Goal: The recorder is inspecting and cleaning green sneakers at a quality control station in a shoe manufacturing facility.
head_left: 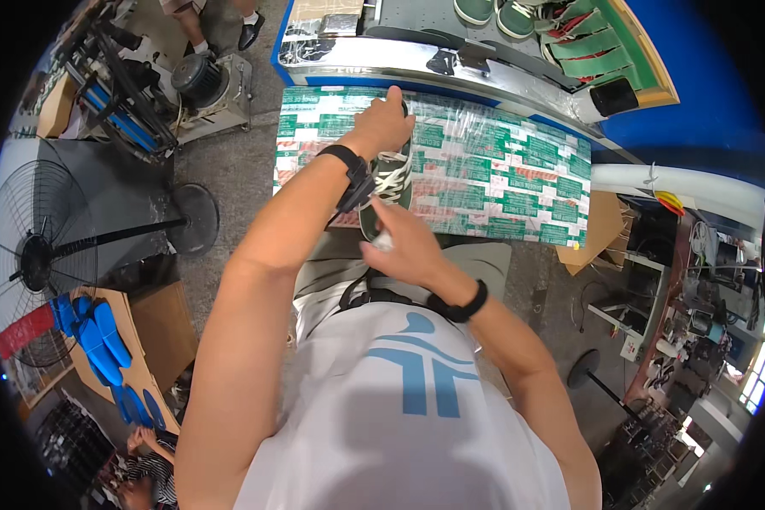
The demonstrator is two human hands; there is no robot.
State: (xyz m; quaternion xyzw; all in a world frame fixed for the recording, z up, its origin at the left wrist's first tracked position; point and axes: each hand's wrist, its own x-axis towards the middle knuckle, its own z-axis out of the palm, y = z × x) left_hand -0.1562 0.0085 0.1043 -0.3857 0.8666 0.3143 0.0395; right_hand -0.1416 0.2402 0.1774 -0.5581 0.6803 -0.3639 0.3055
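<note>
My left hand [384, 121] grips the far end of a dark patterned sandal [393, 180] with a pale sole, holding it lengthwise over the worktable [501, 183], whose top is covered in green, white and red printed sheets. A black watch sits on that wrist. My right hand [402, 245] closes around the sandal's near end and seems to pinch something small and white against it; what it is I cannot tell. A black band circles my right wrist.
A conveyor bench [450, 64] runs behind the table with green sandals [586, 47] on a tray. A standing fan [42, 255] is at left, blue soles [102, 336] on a board below it, a motor unit [212, 85] on the floor, another person [149, 467] seated bottom left.
</note>
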